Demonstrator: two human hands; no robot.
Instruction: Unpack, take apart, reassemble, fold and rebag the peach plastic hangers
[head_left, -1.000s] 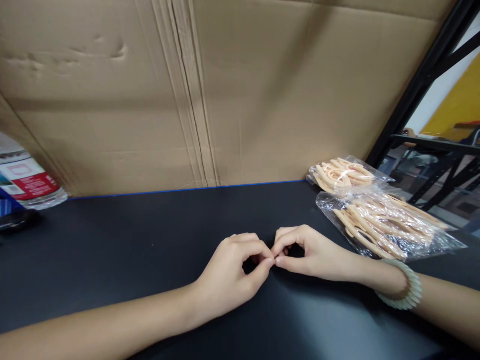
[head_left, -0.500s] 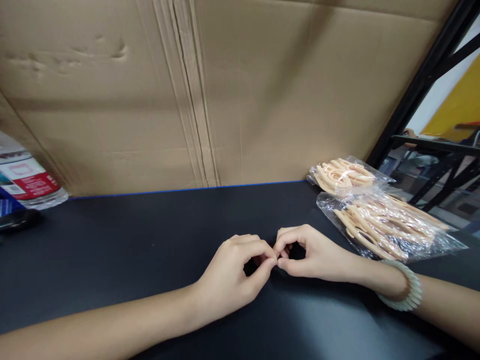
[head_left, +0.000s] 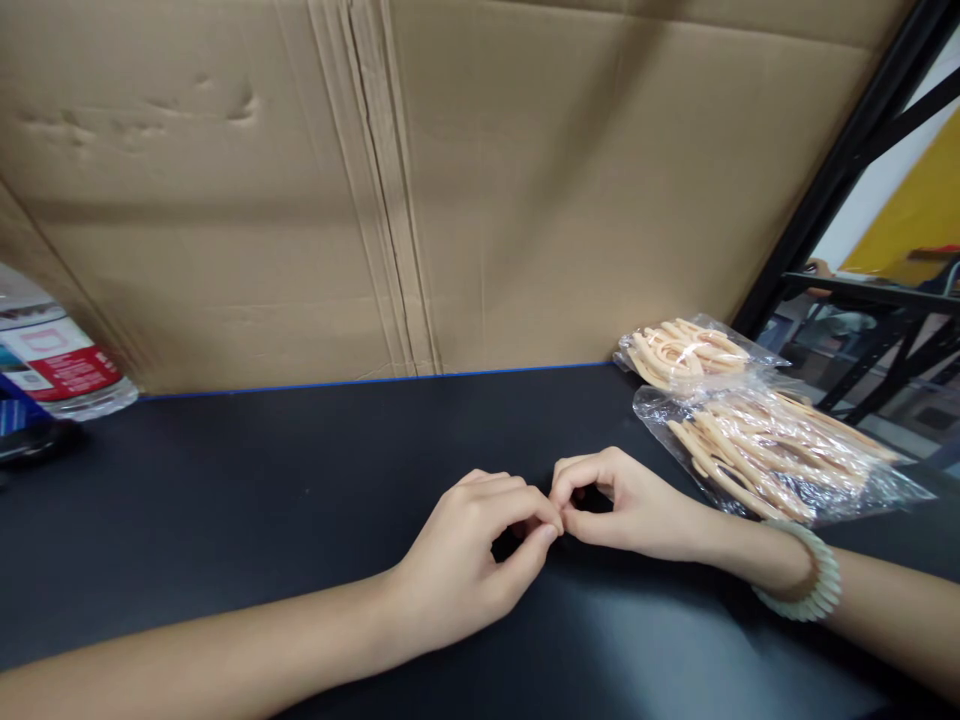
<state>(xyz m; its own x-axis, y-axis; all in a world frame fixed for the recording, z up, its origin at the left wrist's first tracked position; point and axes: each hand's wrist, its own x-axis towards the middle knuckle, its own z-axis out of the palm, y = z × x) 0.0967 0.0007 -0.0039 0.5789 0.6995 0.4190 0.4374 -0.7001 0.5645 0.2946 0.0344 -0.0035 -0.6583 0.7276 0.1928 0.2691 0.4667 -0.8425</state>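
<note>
1. Left hand (head_left: 469, 550) and right hand (head_left: 637, 505) resting on the black table (head_left: 262, 480), fingertips meeting at the middle, wrists down for steadiness.
2. Fingers of both curled into pinches, thumb against forefinger; whatever sits between them too small or hidden to make out, so no telling if anything is gripped.
3. Two clear bags of peach plastic strips (head_left: 757, 435) lying just beside the right wrist, within easy reach.
4. Pale beaded bracelet (head_left: 814, 580) on the right wrist.
5. Cardboard sheet (head_left: 487, 180) propped behind as a backdrop; labelled bottle (head_left: 56, 365) at far left, well apart.
</note>
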